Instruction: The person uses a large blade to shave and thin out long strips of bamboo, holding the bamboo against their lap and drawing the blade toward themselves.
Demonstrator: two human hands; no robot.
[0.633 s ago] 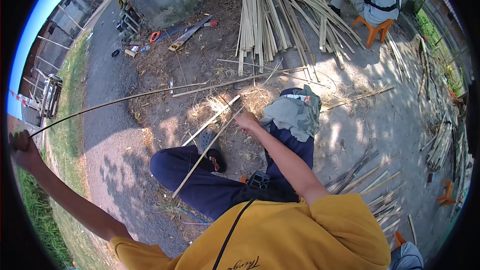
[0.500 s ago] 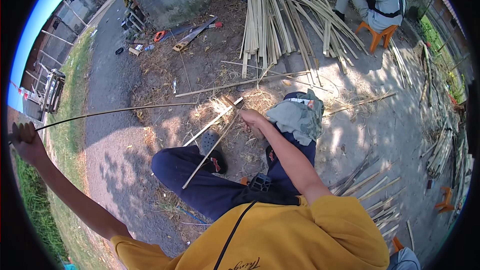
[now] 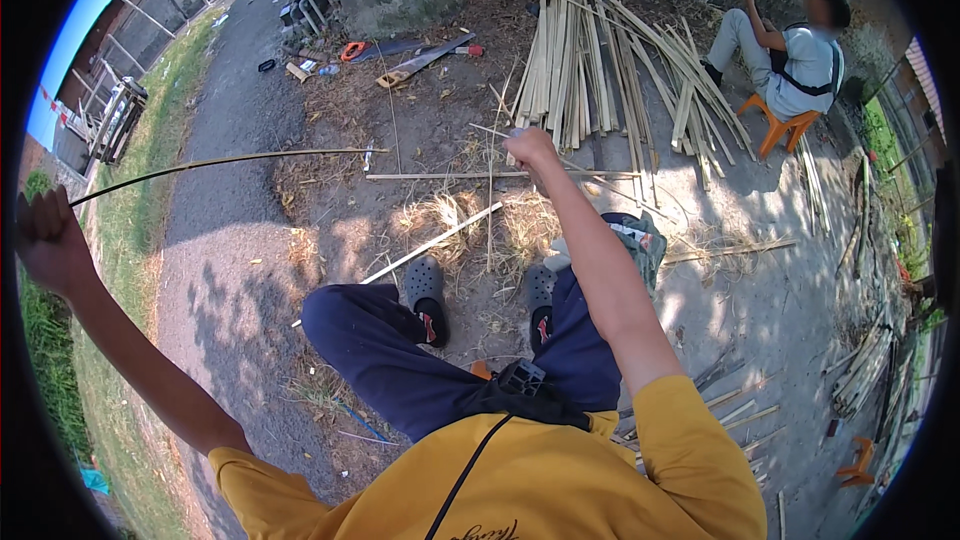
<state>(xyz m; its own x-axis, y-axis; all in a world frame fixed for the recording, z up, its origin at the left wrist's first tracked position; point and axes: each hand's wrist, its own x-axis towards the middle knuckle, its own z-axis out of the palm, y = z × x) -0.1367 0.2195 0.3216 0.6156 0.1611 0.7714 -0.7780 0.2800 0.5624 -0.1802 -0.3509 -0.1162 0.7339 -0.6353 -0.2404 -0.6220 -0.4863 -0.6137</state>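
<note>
My left hand point(image 3: 52, 240), raised at the far left, is closed around one end of a long thin bamboo strip point(image 3: 230, 160). The strip bows slightly, and its free end hangs over the ground to the right. Ahead of my knees, my right hand point(image 3: 531, 148) is closed at the end of an outstretched arm. A thin pale piece point(image 3: 487, 130) juts out at its left side; what the fingers grip is mostly hidden. A narrow strip point(image 3: 490, 230) runs below that hand, between my shoes. Another pale strip point(image 3: 435, 241) lies slantwise by my left shoe.
A big pile of split strips point(image 3: 565, 70) lies ahead, with a handsaw point(image 3: 425, 61) to its left. Curly shavings point(image 3: 435, 225) cover the ground near my shoes. A grey-green cloth point(image 3: 640, 240) rests by my right knee. Another person point(image 3: 805, 65) sits on an orange stool point(image 3: 775, 127).
My right hand has moved forward and slightly right, away from my knees. The strip by it has swung upright in view. My left hand stays far left; its strip has risen in view.
</note>
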